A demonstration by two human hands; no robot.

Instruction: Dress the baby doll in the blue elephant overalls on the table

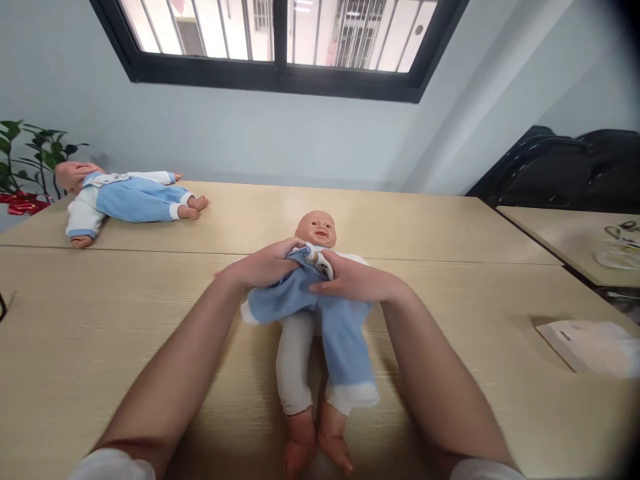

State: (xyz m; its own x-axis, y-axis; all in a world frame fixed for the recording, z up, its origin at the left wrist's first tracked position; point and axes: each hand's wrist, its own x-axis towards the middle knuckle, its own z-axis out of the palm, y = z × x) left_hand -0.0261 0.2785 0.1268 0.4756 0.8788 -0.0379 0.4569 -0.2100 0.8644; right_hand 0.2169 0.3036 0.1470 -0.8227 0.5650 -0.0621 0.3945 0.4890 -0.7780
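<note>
A baby doll (294, 363) lies on its back in front of me, its head away from me and its bare feet nearest. Over its body and one leg is a light blue doll outfit (345, 340) with white cuffs; the other leg shows in white cloth. My left hand (270, 263) is closed on the outfit's upper edge, bunching the fabric. Opposite it, my right hand (345, 277) grips the same edge near the doll's chest, thumb and fingers pinching the cloth. The doll's arms are mostly hidden behind my hands and the garment.
A second doll (135, 200) in blue and white lies at the back left of the wooden table (150, 300). A potted plant (47, 157) stands beyond it. On the right are a flat white box (590, 343), cables (623, 233) and black chairs (575, 167).
</note>
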